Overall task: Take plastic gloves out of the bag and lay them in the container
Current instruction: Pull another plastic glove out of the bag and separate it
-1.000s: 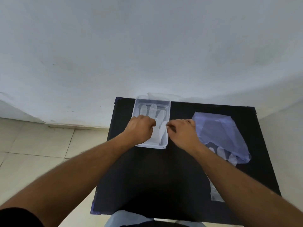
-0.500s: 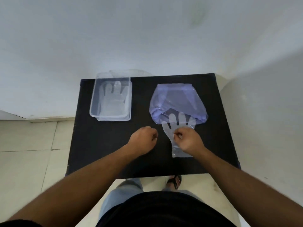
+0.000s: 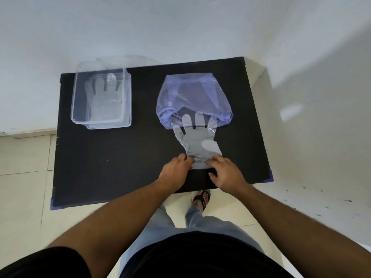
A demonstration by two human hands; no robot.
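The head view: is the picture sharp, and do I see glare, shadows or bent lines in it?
In the head view, the black table, clear container and purple bag look sharp; the table's edges bow slightly, a wide-angle effect; a soft shadow crosses the wall at right, with one bright patch; the glove shows mild sheen, no strong glare.
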